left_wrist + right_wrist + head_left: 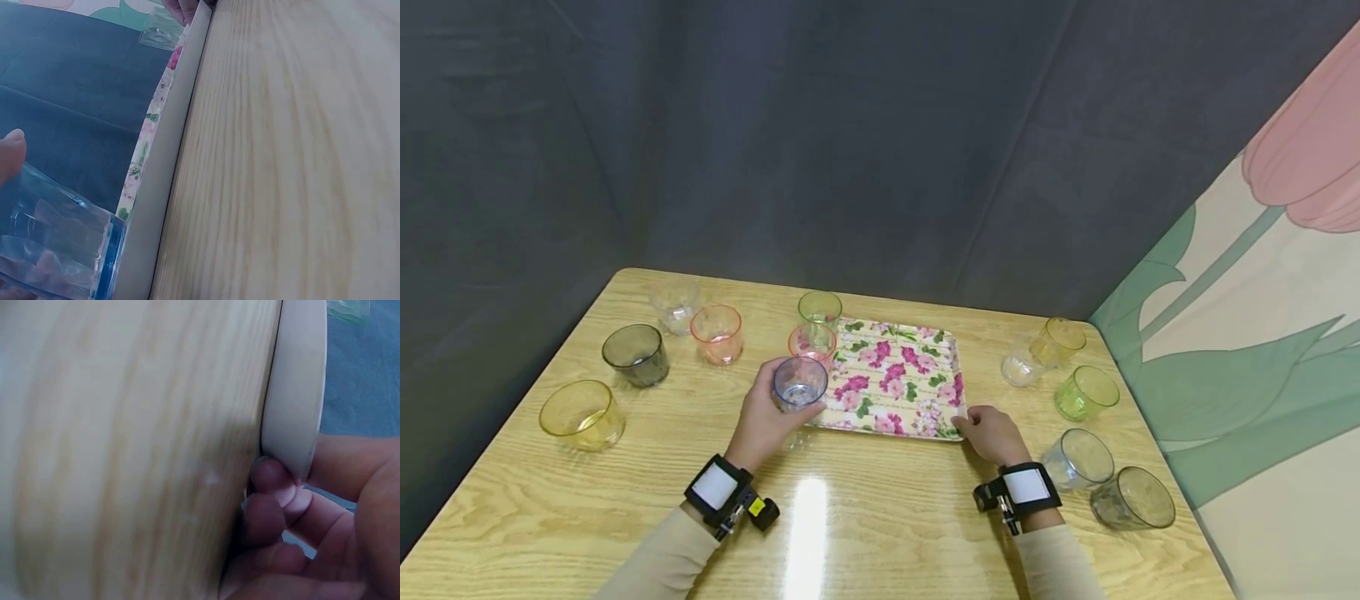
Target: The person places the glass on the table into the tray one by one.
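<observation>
A floral tray (895, 383) lies on the wooden table. My left hand (763, 425) holds a clear bluish glass (800, 387) by its sides at the tray's left edge; the left wrist view shows this glass (56, 237) close to the tray's pale outer wall (165, 169). Behind it, along the same edge, stand a reddish glass (812, 342) and a green glass (820, 310). My right hand (996, 435) pinches the tray's front right corner, the thumb (350, 462) on the rim and fingertips (272, 478) low against the wall.
At the left stand a yellow glass (583, 421), a grey glass (638, 358), a pinkish glass (718, 335) and a clear one (676, 310). Several more glasses line the right, including a green one (1084, 396) and a dark one (1131, 504). A dark curtain (850, 150) hangs behind.
</observation>
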A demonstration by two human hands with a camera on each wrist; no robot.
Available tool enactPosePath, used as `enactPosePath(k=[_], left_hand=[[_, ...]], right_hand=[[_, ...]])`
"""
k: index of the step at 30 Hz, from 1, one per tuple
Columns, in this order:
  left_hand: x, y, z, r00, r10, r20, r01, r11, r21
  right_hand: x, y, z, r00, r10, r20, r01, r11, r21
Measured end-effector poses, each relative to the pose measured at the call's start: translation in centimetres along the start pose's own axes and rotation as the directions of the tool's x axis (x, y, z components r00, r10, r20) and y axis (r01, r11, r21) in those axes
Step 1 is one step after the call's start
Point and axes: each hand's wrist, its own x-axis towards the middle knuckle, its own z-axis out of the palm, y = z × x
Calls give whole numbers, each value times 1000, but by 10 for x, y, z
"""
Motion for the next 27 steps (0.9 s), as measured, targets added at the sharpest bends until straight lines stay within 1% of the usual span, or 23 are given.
enactPosePath(k=[8, 13, 18, 24, 27], left_hand=[[0, 4, 6, 1000, -26, -17, 26, 1000, -17], [0, -1, 8, 999, -37, -20, 37, 999, 20], [0, -4, 10, 1000, -27, -17, 27, 999, 34], [1, -4, 12, 1000, -24, -15, 25, 998, 59], [2, -3, 13, 999, -36, -10, 37, 996, 78]], right_hand=[[1, 1, 0, 1000, -8, 4, 8, 1000, 4], [2, 1, 1, 1000, -12, 0, 12, 1000, 3], [1, 1, 1, 1000, -3, -1, 3, 1000, 2], [0, 1, 0, 1000, -3, -2, 3, 1000, 3], [1, 1, 0, 1000, -7, -3, 7, 1000, 6]])
